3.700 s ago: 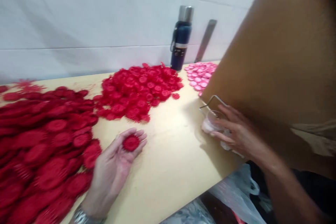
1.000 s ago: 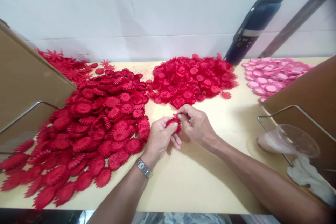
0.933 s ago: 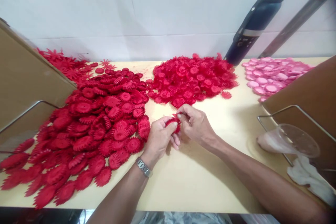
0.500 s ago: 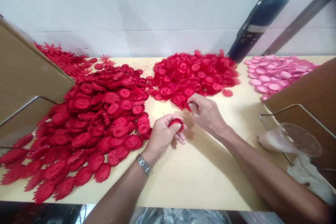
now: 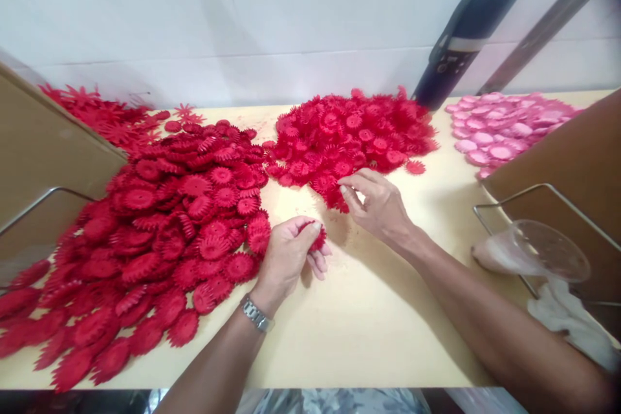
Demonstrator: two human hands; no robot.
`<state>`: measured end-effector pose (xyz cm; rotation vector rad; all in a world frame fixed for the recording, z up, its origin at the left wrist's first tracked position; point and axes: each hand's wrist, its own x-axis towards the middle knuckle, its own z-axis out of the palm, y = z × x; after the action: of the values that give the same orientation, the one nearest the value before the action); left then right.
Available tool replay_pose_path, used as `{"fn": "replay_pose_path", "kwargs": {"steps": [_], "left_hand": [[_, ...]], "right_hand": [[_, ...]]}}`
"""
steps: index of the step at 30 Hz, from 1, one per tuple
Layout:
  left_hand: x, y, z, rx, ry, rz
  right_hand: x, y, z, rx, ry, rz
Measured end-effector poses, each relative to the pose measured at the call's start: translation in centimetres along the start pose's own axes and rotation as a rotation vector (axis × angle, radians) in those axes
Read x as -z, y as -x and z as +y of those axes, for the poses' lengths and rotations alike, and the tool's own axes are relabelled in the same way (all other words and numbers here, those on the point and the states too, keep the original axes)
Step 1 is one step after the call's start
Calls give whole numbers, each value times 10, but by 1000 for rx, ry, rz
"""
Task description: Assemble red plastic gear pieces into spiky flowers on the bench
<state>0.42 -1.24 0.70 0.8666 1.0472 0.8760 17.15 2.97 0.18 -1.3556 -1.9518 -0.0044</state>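
Red disc (image 5: 319,239) looks light, pliable; rim hold suits. Left hand (image 5: 285,251) pinches it; right hand (image 5: 383,206) curled, grip unclear.

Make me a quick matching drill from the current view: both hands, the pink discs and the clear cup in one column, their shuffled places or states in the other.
Column one:
1. Left hand
2. Right hand
3. Pink discs
4. Clear cup

Column two:
A. Lying to the right of the dark blue bottle
B. Fingertips at the near edge of the middle red pile
C. Beside the crumpled white material
D. Holding a red disc

Right pairs: 1-D, 2-B, 3-A, 4-C
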Motion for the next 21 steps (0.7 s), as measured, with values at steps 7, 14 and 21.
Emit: {"fn": "replay_pose_path", "kwargs": {"steps": [7, 14, 21], "left_hand": [[2, -2, 0, -3, 3, 18], [1, -4, -4, -88, -7, 103], [4, -5, -7, -91, -40, 103]], "right_hand": [[8, 3, -30, 94, -459, -108], [-7, 12, -35, 221, -452, -201], [-10, 15, -37, 255, -215, -218]]}}
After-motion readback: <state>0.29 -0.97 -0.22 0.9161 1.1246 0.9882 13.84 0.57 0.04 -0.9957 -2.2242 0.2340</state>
